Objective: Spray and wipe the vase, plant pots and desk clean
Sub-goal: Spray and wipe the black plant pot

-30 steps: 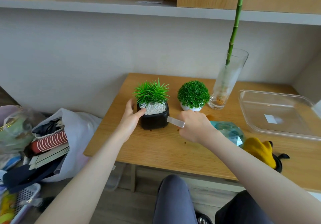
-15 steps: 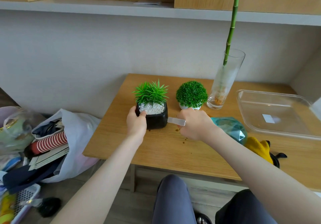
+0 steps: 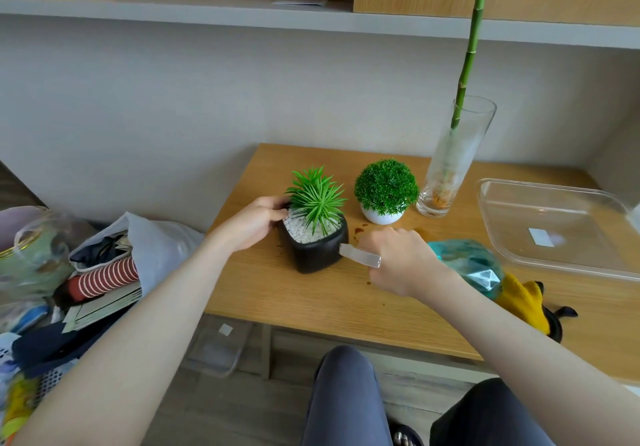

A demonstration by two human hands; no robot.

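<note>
Sideways, spray bottle [image 3: 464,265] nozzle aims left at tilted black pot [image 3: 317,251].

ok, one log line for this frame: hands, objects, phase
phase: spraying | left hand: grips tilted black pot | right hand: holds spray bottle, nozzle at pot | desk: brown spots

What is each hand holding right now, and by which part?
The left hand grips the black plant pot at its far left rim. The right hand holds the teal spray bottle by its head, nozzle towards the pot.
</note>
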